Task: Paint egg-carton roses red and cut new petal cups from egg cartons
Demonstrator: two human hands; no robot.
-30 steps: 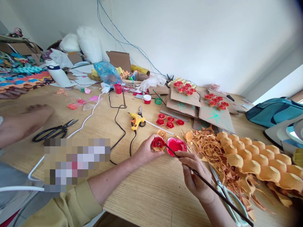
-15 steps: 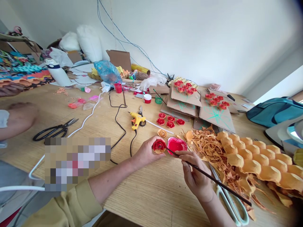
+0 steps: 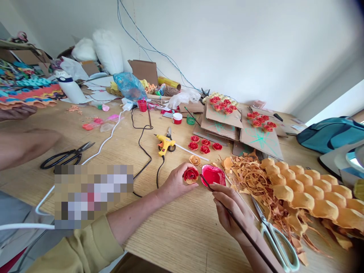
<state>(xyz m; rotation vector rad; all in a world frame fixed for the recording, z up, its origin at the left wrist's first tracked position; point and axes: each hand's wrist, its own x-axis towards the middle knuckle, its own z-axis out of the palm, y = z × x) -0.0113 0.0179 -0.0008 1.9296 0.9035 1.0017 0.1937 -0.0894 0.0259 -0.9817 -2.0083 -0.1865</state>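
Between the fingers and thumb of my left hand (image 3: 178,179) is a paper rose (image 3: 190,174), red on its petals with orange showing along the lower edge. My right hand (image 3: 234,210) grips a long dark paintbrush (image 3: 241,227), its tip close to the rose's right side. Whether the tip touches the rose I cannot tell. Just behind the brush sits a shallow dish of red paint (image 3: 213,176). An unpainted orange rose (image 3: 195,160) lies beyond my left hand, and several red roses (image 3: 205,143) stand behind it.
A yellow glue gun (image 3: 165,144) with a black cord lies left of the roses. Orange scraps (image 3: 256,178), white-handled scissors (image 3: 277,239) and an egg tray (image 3: 309,185) are at the right. Black scissors (image 3: 68,155) lie near another person's arm (image 3: 28,148). Cardboard (image 3: 260,138) holds more roses.
My right hand has shifted slightly, and the brush has swung steeper, its tip drawn off the rose's middle. The left hand stays put. The other person's arm has moved further in.
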